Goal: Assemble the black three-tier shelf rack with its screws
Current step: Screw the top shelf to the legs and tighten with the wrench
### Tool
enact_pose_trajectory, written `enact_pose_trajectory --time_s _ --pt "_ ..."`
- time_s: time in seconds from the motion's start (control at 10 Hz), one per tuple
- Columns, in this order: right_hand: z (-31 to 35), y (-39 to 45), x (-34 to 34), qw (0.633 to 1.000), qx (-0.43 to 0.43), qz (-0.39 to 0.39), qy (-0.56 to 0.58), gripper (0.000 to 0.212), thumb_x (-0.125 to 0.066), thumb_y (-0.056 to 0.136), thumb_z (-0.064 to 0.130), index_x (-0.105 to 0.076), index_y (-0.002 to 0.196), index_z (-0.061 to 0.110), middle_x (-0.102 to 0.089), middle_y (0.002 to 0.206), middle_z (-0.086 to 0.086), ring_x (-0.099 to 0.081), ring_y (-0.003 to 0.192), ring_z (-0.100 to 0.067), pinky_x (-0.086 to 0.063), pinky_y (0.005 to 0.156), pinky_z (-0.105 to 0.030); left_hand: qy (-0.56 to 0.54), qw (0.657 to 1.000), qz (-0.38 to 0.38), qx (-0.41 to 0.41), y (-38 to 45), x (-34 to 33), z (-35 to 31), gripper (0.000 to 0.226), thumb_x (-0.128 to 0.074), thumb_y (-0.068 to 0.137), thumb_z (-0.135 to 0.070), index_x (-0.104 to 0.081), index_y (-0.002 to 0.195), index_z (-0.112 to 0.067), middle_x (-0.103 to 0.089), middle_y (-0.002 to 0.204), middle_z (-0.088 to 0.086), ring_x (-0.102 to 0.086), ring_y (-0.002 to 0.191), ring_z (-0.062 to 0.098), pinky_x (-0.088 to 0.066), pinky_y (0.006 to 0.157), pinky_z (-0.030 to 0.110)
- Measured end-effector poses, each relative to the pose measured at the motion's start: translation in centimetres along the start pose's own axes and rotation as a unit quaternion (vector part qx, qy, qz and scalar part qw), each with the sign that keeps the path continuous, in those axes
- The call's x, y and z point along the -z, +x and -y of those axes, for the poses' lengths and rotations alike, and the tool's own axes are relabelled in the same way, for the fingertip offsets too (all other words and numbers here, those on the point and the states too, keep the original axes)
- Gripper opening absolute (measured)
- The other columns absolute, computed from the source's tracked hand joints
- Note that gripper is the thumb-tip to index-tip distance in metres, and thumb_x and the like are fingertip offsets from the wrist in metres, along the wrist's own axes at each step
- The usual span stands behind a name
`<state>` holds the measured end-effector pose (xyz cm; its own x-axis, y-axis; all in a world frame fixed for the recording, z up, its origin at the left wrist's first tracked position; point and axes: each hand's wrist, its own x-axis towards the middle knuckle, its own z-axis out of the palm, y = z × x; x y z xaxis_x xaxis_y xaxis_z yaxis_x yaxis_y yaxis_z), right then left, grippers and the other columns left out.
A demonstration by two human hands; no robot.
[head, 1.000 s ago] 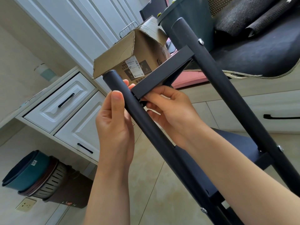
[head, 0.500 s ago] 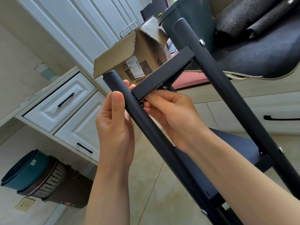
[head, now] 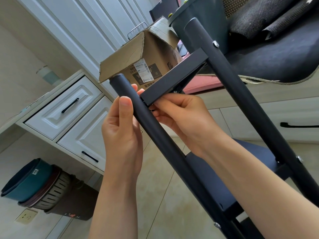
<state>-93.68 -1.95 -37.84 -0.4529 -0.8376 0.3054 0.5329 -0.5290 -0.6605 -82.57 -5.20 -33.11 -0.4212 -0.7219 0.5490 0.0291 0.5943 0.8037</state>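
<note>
Where the right hand (head: 186, 116) meets the near post (head: 155, 133), its fingers (head: 165, 99) are curled under the corner of the top tier (head: 174, 79), pinching a small dark piece at the joint; whether that piece is a screw cannot be told. Across the post, the left hand (head: 120, 133) wraps it from the other side, thumb laid flat on the front, fingertips showing past the far edge. The rack leans tilted in front of the person, top tier spanning from the near post to the far post (head: 241, 94), a screw (head: 215, 44) seated high on that far post. A lower tier (head: 245, 163) sits behind the right forearm. Behind the rack stands a cardboard box (head: 151, 66); white drawers (head: 69, 114) lie to the left, stacked buckets (head: 34, 185) on the floor below them.
</note>
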Motion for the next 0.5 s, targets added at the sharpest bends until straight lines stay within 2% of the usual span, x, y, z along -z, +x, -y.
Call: enact_pose_trajectory --time_s 0.1,0.2,0.3,0.4,0.5 --pt "0.13 0.04 0.5 1.0 -0.003 0.02 -0.006 0.015 -0.063 0.093 0.003 -0.076 0.1 0.004 -0.073 0.086 -0.008 -0.065 0.073 -0.01 -0.057 0.078 -0.024 -0.005 1.0 -0.006 0.003 0.08 -0.05 -0.06 0.029 -0.056 0.08 -0.056 -0.061 0.093 -0.03 -0.053 0.103 0.011 -0.05 0.096 0.028 -0.04 0.089 0.044" --pt "0.28 0.2 0.77 0.999 0.006 0.021 -0.04 0.015 -0.064 0.092 0.002 -0.076 0.101 0.004 -0.073 0.087 -0.01 -0.064 0.071 -0.009 -0.057 0.08 -0.026 -0.041 0.999 0.008 0.008 -0.02 0.02 0.23 0.031 -0.065 0.087 -0.052 -0.067 0.1 -0.023 -0.06 0.108 0.013 -0.057 0.104 0.028 -0.046 0.098 0.041" --pt "0.29 0.47 0.76 0.999 0.007 0.019 -0.047 0.014 -0.065 0.092 0.002 -0.076 0.099 0.004 -0.072 0.084 -0.009 -0.061 0.066 -0.007 -0.056 0.076 -0.024 -0.089 0.996 0.017 0.02 0.06 0.11 0.71 0.032 -0.049 0.094 -0.041 -0.069 0.108 -0.02 -0.064 0.114 0.011 -0.06 0.114 0.028 -0.048 0.107 0.042" --pt "0.36 0.7 0.87 0.999 -0.011 0.028 -0.04 0.014 -0.064 0.092 0.003 -0.076 0.1 0.003 -0.073 0.081 -0.003 -0.061 0.064 -0.004 -0.054 0.07 -0.019 -0.096 0.995 0.014 0.018 0.06 0.06 0.62 0.032 -0.046 0.095 -0.038 -0.069 0.108 -0.021 -0.066 0.113 0.008 -0.062 0.113 0.026 -0.049 0.105 0.04" --pt "0.7 0.99 1.07 0.997 -0.053 0.053 -0.018 0.016 -0.064 0.093 0.006 -0.079 0.092 0.01 -0.071 0.081 -0.003 -0.062 0.067 -0.005 -0.053 0.067 -0.018 -0.112 0.993 0.016 0.017 0.03 0.02 0.7 0.031 -0.047 0.095 -0.039 -0.074 0.102 -0.026 -0.069 0.107 0.002 -0.064 0.107 0.018 -0.05 0.096 0.031"
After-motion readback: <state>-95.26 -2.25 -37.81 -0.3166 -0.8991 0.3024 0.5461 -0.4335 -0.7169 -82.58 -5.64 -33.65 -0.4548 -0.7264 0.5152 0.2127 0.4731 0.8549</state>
